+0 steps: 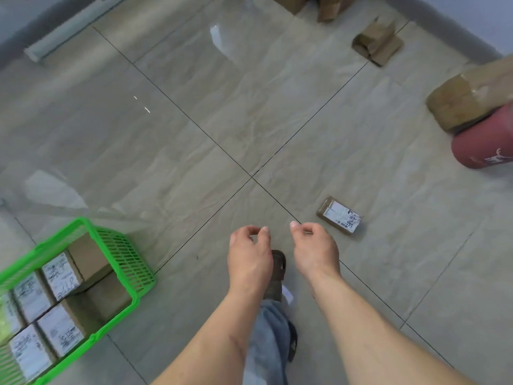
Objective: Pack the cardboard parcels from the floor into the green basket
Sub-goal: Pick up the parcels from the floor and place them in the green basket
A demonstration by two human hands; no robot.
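The green basket [83, 226] is found at the near left, partly cut off by the frame edge, with at least six labelled parcels packed inside. One small labelled parcel [339, 215] lies on the tiled floor [194, 134], just right of the right hand [315, 245]. At least four further cardboard boxes are seen far right, beside a red cylinder [484, 143]. Left hand [249, 254] and right hand are loosely curled; nothing is held. The task is judged partly done.

Two hands, one green basket [122, 315] to their left with about six boxes [62, 275] inside, one small box [339, 215] just right of them, one red tank [484, 145] far right.
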